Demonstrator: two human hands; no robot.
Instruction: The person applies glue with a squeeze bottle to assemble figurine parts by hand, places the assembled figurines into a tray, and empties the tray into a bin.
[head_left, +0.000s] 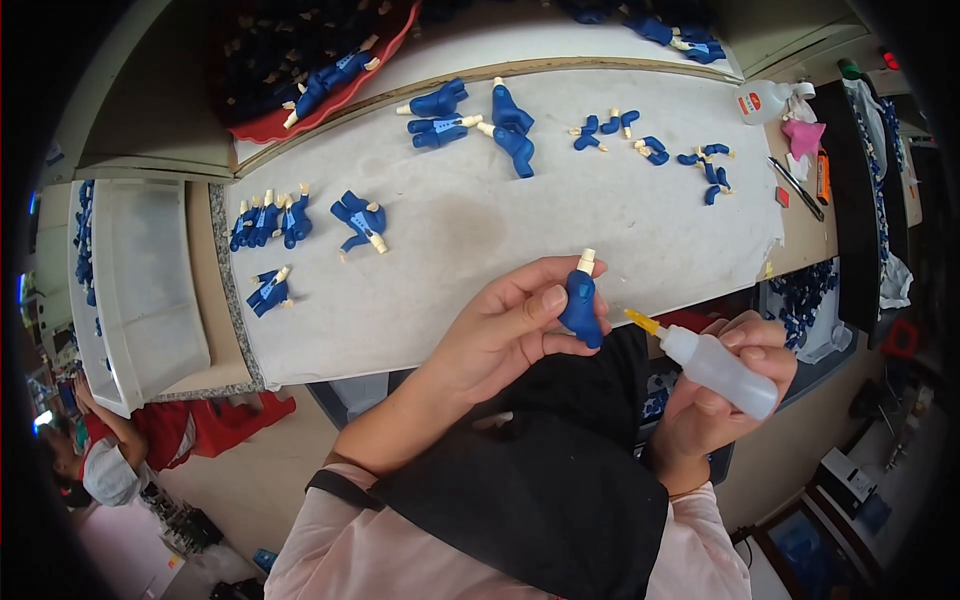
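Left of the white sheet (420, 325) on the bench stands a clear plastic tub (160, 300). Along the sheet's left side lie blue doll figures (267, 222) with cream necks and hands and pale blue, dotted fronts. Toward the middle of the sheet's far side is a cluster of bodies (435, 132), blue with cream necks.

Over the sheet's near edge, the left hand (515, 315) has its thumb and fingers closed around a doll body (579, 308). This piece stands nearly upright, slightly tilted: smooth, glossy blue, rounded and gently curved, with a stepped cream neck on top.

Small bent arms (610, 127), blue with cream ends, lie at the sheet's far right. Near its right edge, the right hand (766, 362) is curled around a whitish squeeze bottle (718, 368), its yellow nozzle (641, 321) pointing at the body, a small gap between. Off the sheet's right end lies a pink cloth (803, 136).
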